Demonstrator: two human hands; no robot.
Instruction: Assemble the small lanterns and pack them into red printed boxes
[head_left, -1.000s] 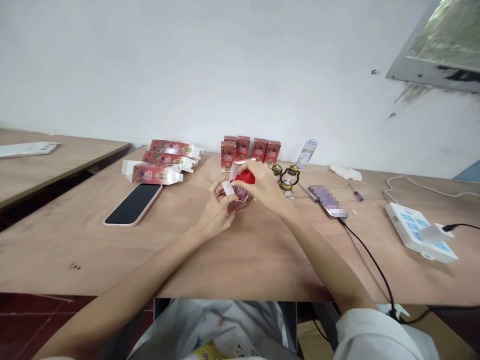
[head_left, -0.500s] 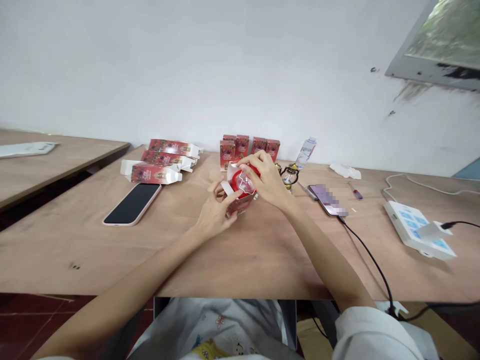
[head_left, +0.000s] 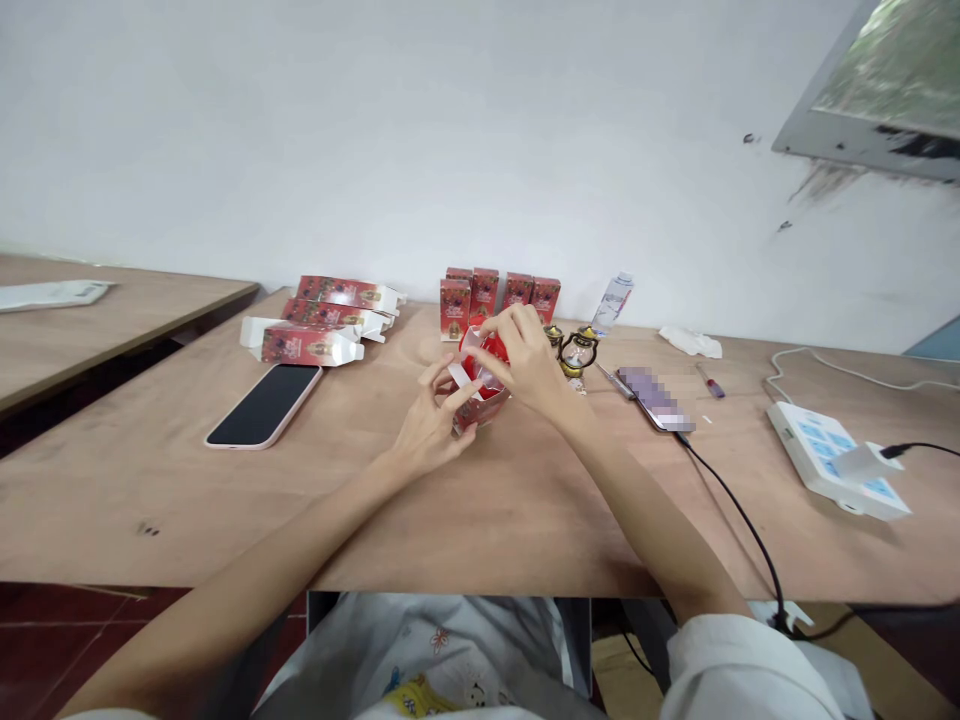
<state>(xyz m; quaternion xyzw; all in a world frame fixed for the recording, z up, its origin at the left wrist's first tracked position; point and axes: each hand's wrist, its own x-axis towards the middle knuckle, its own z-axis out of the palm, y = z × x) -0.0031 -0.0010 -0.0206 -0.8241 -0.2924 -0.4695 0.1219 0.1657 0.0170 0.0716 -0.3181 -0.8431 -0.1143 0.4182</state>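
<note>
My left hand (head_left: pixel 435 418) is closed around a small red printed cardboard box (head_left: pixel 480 412), whose white top flap stands open. The box is tilted over the middle of the table. At its mouth is a red lantern (head_left: pixel 495 378) with a clear middle, its lower part hidden by the box. My right hand (head_left: pixel 525 358) pinches the lantern from above; its fingers cover part of the top. Just right of that hand, a dark and gold lantern (head_left: pixel 579 350) with a clear globe stands on the table, and another (head_left: pixel 553 337) is partly hidden behind the hand.
Several closed red boxes (head_left: pixel 454 305) stand by the wall. Open-ended red boxes (head_left: pixel 300 345) lie at left, behind a phone (head_left: pixel 264 405). To the right are a clear bottle (head_left: pixel 613 302), a second phone (head_left: pixel 655 398), a screwdriver (head_left: pixel 712 382), a tissue (head_left: pixel 690 342) and a power strip (head_left: pixel 832 455) with cables.
The red lantern has turned and shifted slightly at the box mouth. My right fingers have moved a little with it, while my left hand keeps its hold on the box.
</note>
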